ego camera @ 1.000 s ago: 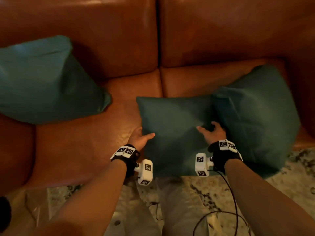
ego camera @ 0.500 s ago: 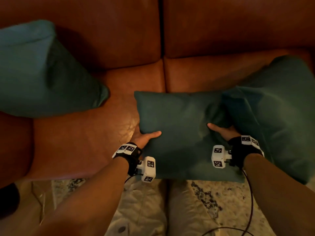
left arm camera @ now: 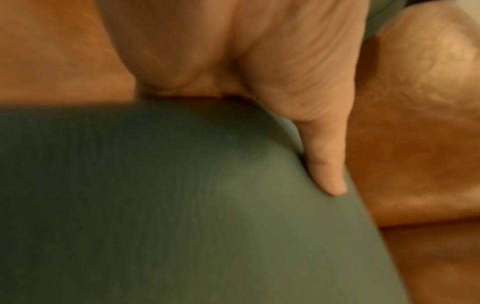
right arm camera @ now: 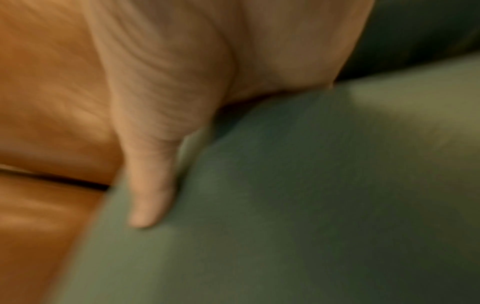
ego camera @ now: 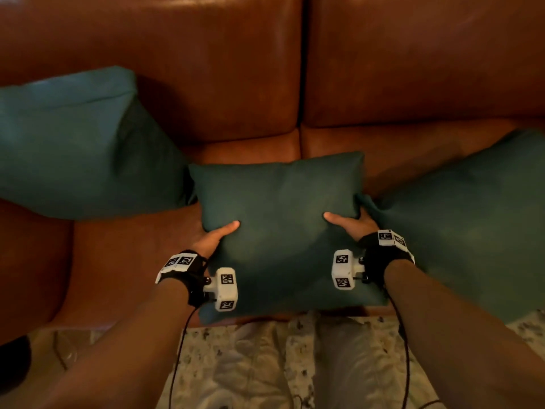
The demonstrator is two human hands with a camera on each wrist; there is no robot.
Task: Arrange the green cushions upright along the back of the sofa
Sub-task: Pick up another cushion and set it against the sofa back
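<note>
I hold a dark green cushion [ego camera: 280, 231] above the middle of the brown leather sofa seat [ego camera: 126, 261]. My left hand [ego camera: 213, 236] grips its left edge, thumb on top and fingers hidden underneath. My right hand [ego camera: 349, 222] grips its right edge the same way. In the left wrist view the left thumb [left arm camera: 327, 164] presses into the green cushion [left arm camera: 155, 205]; in the right wrist view the right thumb [right arm camera: 150, 185] presses into the cushion [right arm camera: 285, 205]. A second green cushion [ego camera: 79, 149] leans against the sofa back [ego camera: 206, 60] at the left. A third [ego camera: 472, 219] lies at the right.
The sofa back is bare behind the held cushion, between the two other cushions. A patterned rug [ego camera: 265, 373] and my light trousers show below the seat's front edge. Cables [ego camera: 404, 349] trail from both wrist cameras.
Both hands closed on the middle cushion's sides and lifted it off the seat toward the sofa back, clear of the right cushion it overlapped.
</note>
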